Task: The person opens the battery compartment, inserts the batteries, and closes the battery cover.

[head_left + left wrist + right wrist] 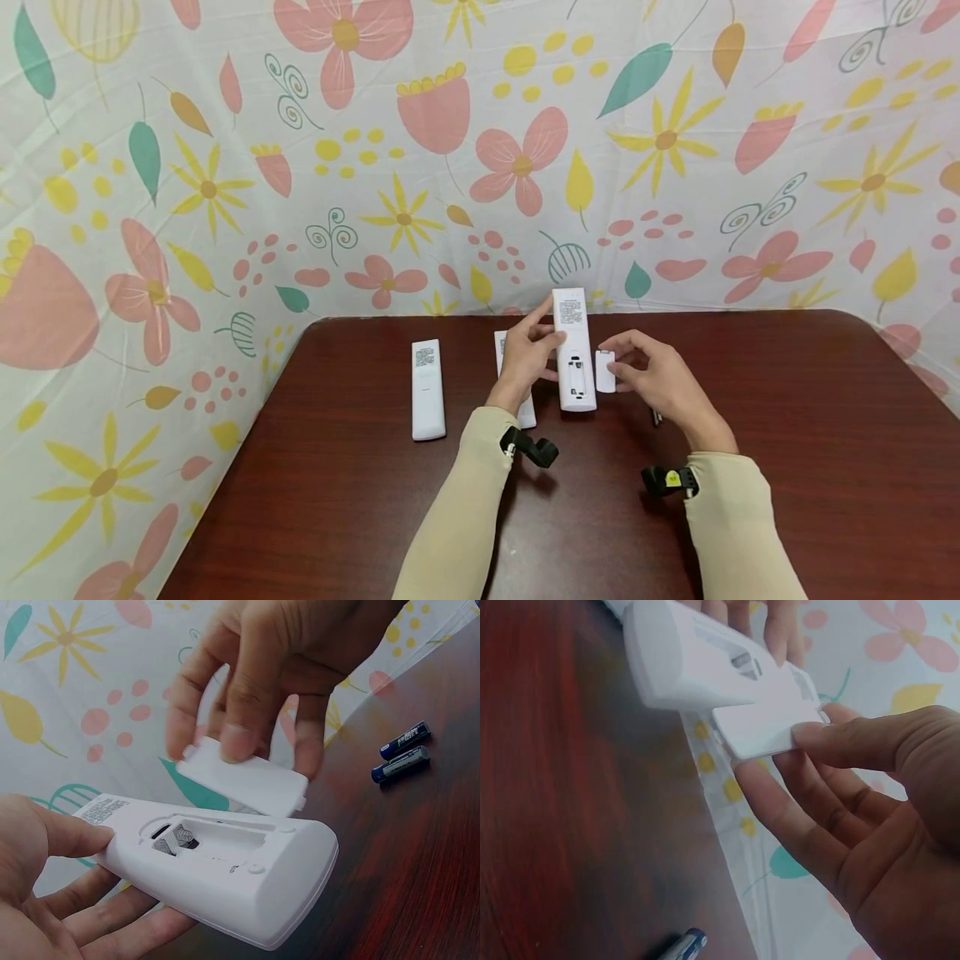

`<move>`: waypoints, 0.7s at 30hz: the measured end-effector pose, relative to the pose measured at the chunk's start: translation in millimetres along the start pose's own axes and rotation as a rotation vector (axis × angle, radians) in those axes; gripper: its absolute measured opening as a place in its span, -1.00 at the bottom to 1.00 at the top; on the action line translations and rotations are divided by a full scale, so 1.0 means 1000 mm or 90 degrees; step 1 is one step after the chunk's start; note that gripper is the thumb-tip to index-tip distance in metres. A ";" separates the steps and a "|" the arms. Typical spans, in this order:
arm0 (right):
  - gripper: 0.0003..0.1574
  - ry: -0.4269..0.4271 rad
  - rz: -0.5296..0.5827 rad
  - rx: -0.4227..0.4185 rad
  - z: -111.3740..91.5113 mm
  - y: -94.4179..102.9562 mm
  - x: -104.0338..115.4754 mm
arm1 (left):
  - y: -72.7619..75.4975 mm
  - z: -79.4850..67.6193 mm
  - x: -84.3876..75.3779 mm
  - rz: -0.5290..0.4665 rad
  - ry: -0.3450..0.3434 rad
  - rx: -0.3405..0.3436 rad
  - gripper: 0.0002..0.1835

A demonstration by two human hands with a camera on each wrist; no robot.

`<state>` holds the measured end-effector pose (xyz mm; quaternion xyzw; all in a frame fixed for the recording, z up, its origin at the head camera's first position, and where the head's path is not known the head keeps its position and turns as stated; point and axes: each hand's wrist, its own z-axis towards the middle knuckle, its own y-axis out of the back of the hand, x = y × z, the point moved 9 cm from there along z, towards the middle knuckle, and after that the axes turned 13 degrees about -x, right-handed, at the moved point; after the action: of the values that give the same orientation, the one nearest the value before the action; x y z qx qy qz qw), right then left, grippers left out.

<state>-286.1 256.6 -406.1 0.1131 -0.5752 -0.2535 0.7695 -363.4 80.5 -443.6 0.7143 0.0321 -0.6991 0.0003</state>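
My left hand [527,354] grips a white remote control [573,333] by its side, back face toward me. Its battery compartment [217,844] is uncovered and holds no batteries; metal springs show at one end. Between thumb and fingers, my right hand [660,375] pinches the white battery cover [244,780], which hangs just beside the remote's lower end. Two dark blue batteries [405,754] lie side by side on the table; in the head view the right hand mostly hides them.
A second white remote [427,390] lies face down at the left of the brown table [345,500]. Another white remote [528,412] lies partly hidden behind the left hand. A flowered cloth [450,208] hangs along the table's back edge.
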 end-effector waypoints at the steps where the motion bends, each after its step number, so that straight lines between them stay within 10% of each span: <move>1: -0.66 -0.003 -0.006 0.003 0.000 0.000 -0.002 | 0.000 0.000 0.000 0.001 0.000 0.000 -0.33; 21: -0.64 -0.068 -0.091 0.066 -0.002 -0.011 -0.035 | 0.000 -0.002 -0.002 0.008 -0.004 0.009 -0.33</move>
<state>-294.4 264.8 -440.8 0.1795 -0.6184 -0.2832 0.7107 -361.0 80.3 -441.3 0.7124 0.0231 -0.7014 -0.0003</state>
